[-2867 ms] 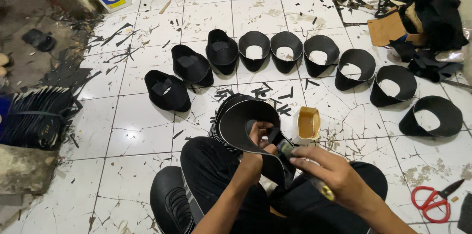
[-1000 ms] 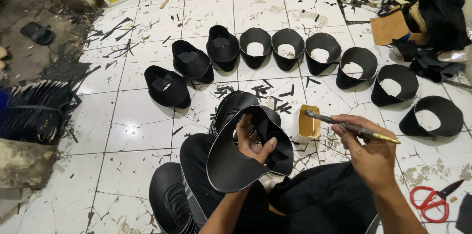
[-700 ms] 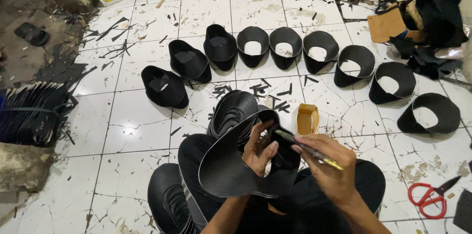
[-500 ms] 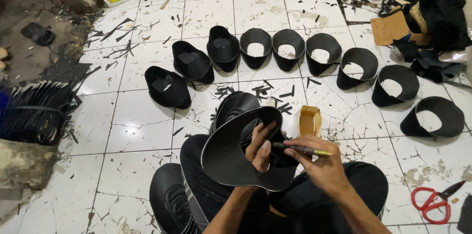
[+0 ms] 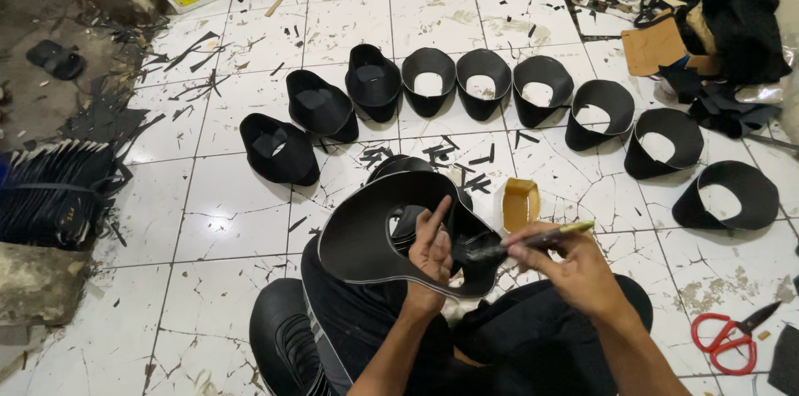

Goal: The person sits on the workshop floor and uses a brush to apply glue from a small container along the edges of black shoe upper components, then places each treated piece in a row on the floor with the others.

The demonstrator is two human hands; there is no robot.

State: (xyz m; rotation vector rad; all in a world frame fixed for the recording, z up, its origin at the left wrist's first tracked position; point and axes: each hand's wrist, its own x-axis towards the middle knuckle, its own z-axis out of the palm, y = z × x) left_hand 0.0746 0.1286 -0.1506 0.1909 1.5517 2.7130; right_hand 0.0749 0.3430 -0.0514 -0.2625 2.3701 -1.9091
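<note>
Left hand gripping black brim piece through its cut-out, fingers clenched on the inner edge, piece held tilted over the lap. Right hand pinching a brush, fingers closed round the handle, tip touching the brim's inner edge near the left thumb. Glue pot open on the floor just beside the right hand, looks like glue inside but hard to tell. Row of finished pieces arced across the tiles beyond; scissors on floor at right, black offcuts scattered near the pot. Risks: brush tip so close to left fingers, likely to smear adhesive on skin; floppy brim held at one point only, could sag and drag the wet edge on the trousers; elbow or wrist swing could tip the pot; loose offcuts could stick to a wet edge if the piece drops low.
</note>
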